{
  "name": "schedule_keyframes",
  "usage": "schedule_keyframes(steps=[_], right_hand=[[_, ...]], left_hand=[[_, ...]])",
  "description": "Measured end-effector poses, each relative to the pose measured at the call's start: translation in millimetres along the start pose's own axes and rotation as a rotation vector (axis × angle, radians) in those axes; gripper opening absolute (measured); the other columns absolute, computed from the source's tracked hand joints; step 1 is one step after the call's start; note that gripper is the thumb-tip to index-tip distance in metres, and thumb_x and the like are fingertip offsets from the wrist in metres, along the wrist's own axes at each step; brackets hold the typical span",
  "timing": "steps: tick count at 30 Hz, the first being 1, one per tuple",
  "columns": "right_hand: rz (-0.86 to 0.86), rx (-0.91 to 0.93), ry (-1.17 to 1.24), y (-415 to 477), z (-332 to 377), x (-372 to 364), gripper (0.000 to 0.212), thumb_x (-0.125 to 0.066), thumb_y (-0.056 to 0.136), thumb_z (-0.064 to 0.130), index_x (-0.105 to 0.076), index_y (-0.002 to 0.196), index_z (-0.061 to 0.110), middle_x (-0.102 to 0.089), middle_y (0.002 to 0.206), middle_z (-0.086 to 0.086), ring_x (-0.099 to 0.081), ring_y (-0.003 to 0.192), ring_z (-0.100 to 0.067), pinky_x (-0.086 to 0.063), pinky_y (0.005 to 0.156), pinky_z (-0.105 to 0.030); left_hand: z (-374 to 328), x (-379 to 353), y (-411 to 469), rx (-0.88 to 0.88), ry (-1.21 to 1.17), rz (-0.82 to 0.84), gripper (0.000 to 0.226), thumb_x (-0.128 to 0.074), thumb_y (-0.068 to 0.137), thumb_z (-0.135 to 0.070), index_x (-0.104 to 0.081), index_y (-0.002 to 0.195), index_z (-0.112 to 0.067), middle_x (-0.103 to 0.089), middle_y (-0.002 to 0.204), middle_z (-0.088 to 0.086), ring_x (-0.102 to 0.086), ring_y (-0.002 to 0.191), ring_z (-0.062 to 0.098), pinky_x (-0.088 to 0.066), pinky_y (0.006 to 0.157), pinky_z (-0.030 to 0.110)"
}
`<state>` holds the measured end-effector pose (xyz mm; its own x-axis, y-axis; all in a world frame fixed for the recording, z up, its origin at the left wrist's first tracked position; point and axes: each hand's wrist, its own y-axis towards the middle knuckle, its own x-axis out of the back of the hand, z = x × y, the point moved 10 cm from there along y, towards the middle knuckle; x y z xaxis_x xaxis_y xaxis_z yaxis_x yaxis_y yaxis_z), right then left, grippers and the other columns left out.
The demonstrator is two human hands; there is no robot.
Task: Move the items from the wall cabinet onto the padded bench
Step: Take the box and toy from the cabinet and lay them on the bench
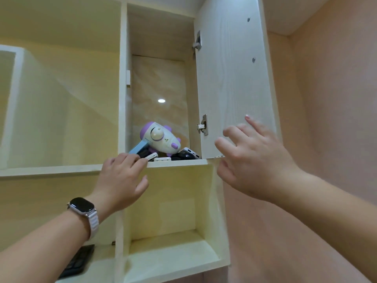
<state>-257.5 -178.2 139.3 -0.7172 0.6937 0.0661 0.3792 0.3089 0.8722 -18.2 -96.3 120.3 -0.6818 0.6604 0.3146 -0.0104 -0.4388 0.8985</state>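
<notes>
Head view: I look up into the open wall cabinet [122,99]. No bench shows here.
Door: the door [230,78] stands wide open on the right, so I can reach the shelf [177,162].
Items: a purple and white hair dryer [161,139] leans on white power banks [152,156] and a black mouse [181,155], all bunched at the shelf's front edge.
My left hand [122,180]: its fingers bend over that front edge, right by a power bank. I cannot tell if it grips anything.
My right hand [255,160]: open, fingers spread by the door's bottom corner. I think it keeps the door out of the way.

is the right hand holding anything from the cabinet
No, the right hand has its fingers spread and empty in front of the open cabinet door.
</notes>
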Motion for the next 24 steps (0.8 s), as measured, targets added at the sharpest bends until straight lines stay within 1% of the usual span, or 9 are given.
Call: schedule_keyframes(steps=[1,3,5,7,11,14,19,21,24], right_hand=[[0.02,-0.025,0.062,6.1,5.9,-7.5,0.027,-0.05,0.077,0.03,-0.063,0.089,0.009,-0.064,0.092,-0.012,-0.06,0.085,-0.035,-0.039,0.102,-0.047],[0.053,-0.066,0.221,19.4,14.8,-22.0,0.034,-0.047,0.078,0.034,-0.064,0.095,0.01,-0.063,0.093,-0.009,-0.059,0.083,-0.034,-0.047,0.082,-0.04],[0.09,-0.126,0.4,35.6,20.3,-40.0,0.037,-0.047,0.083,0.037,-0.061,0.107,0.012,-0.06,0.103,-0.006,-0.057,0.091,-0.03,-0.046,0.072,-0.035],[0.177,-0.224,0.559,50.5,21.8,-70.7,0.041,-0.054,0.088,0.036,-0.051,0.125,0.018,-0.053,0.118,0.0,-0.05,0.106,-0.023,-0.046,0.08,-0.035],[0.281,-0.328,0.77,88.7,28.3,-130.5,0.062,-0.059,0.087,0.039,-0.034,0.141,0.025,-0.042,0.137,0.003,-0.044,0.119,-0.018,-0.043,0.091,-0.035],[0.325,-0.347,0.84,109.9,35.8,-168.7,0.068,-0.062,0.084,0.042,-0.033,0.142,0.023,-0.042,0.138,-0.001,-0.045,0.119,-0.02,-0.041,0.088,-0.033],[0.396,-0.383,0.881,130.0,42.0,-218.9,0.075,-0.068,0.077,0.049,-0.035,0.138,0.02,-0.042,0.134,-0.008,-0.043,0.124,-0.028,-0.043,0.098,-0.043],[0.438,-0.384,0.868,133.7,43.9,-234.1,0.08,-0.07,0.075,0.049,-0.032,0.14,0.021,-0.042,0.135,-0.01,-0.043,0.124,-0.031,-0.043,0.098,-0.043],[0.515,-0.377,0.867,135.9,48.7,-255.1,0.086,-0.074,0.072,0.045,-0.028,0.141,0.022,-0.043,0.131,-0.013,-0.05,0.116,-0.033,-0.047,0.096,-0.043]], left_hand=[[-1.2,4.1,6.0,-0.02,-0.015,-0.015,0.046,-0.044,0.076,-0.042,-0.067,0.105,-0.014,-0.065,0.097,0.005,-0.06,0.091,0.03,-0.044,0.074,0.04],[-3.9,10.6,20.4,-0.06,-0.064,-0.025,0.043,-0.043,0.078,-0.04,-0.066,0.102,-0.014,-0.063,0.092,0.005,-0.059,0.084,0.03,-0.047,0.067,0.037],[-3.7,14.7,36.2,-0.064,-0.114,-0.015,0.037,-0.041,0.08,-0.039,-0.063,0.099,-0.017,-0.058,0.088,0.002,-0.056,0.079,0.026,-0.046,0.059,0.033],[-2.2,12.8,52.7,-0.027,-0.142,0.01,0.031,-0.043,0.084,-0.038,-0.061,0.1,-0.019,-0.055,0.091,-0.001,-0.054,0.081,0.022,-0.045,0.058,0.032],[10.3,-2.9,87.9,0.174,-0.23,0.109,0.029,-0.051,0.084,-0.035,-0.057,0.107,-0.017,-0.056,0.105,0.001,-0.056,0.093,0.022,-0.05,0.075,0.036],[19.8,-13.4,98.6,0.332,-0.306,0.132,0.03,-0.055,0.08,-0.036,-0.054,0.101,-0.014,-0.051,0.102,0.001,-0.055,0.095,0.025,-0.048,0.076,0.036],[26.8,-41.0,100.6,0.429,-0.259,0.258,0.04,-0.054,0.081,-0.03,-0.048,0.116,-0.012,-0.042,0.119,0.01,-0.047,0.112,0.03,-0.045,0.093,0.04],[29.2,-46.9,102.6,0.445,-0.246,0.304,0.041,-0.054,0.081,-0.029,-0.047,0.118,-0.012,-0.044,0.12,0.011,-0.049,0.111,0.032,-0.046,0.091,0.039],[30.0,-55.8,105.1,0.422,-0.206,0.38,0.029,-0.055,0.081,-0.025,-0.054,0.107,-0.012,-0.06,0.106,0.01,-0.059,0.093,0.028,-0.049,0.071,0.031]])
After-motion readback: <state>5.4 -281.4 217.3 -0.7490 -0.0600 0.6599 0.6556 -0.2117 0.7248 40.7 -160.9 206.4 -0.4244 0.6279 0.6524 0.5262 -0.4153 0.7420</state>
